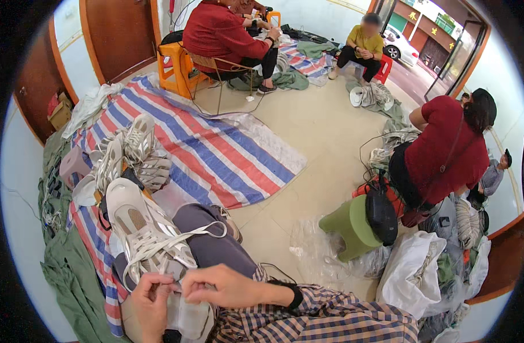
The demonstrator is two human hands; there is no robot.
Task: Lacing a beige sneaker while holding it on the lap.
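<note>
A white and beige sneaker (131, 220) rests along my lap, its toe pointing away from me. Loose cream shoelaces (159, 243) criss-cross its front, and one loop sticks out to the right. My left hand (150, 303) is closed in a pinch over the shoe's opening. Close beside it, my right hand (225, 287) is bent at the wrist with thumb and forefinger pinched together. A pale bit of shoelace seems to run between the fingertips; the fingers hide most of it. Several similar sneakers (139, 140) are heaped just beyond my knees.
A striped red, white and blue sheet (216, 151) covers the floor ahead. A green stool (350, 226) with a black bag (381, 217) stands at right, near a white sack (413, 274). Several people sit around the room, one in red (445, 151) at right. Doorway at far right.
</note>
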